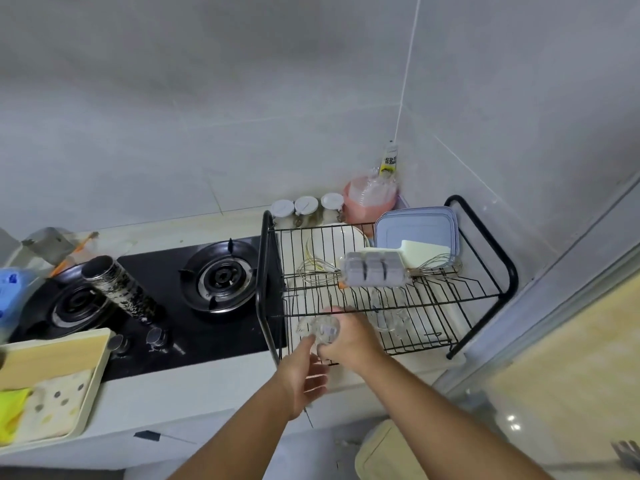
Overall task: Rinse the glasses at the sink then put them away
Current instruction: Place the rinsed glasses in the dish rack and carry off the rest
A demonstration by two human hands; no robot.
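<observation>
Your right grip (349, 341) curls round the clear drinking glass (320, 329) at the black wire dish rack's (485, 235) front-left corner. The rack's lower tier lies just beyond. Your left grip (304, 372) hangs open just beneath the glass.

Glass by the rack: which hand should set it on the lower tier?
Right. The right hand grips the glass at the front of the rack's lower tier, while the left hand lies open beneath and holds nothing.

Left hand (304, 372) relaxed, right hand (348, 339) gripping
</observation>
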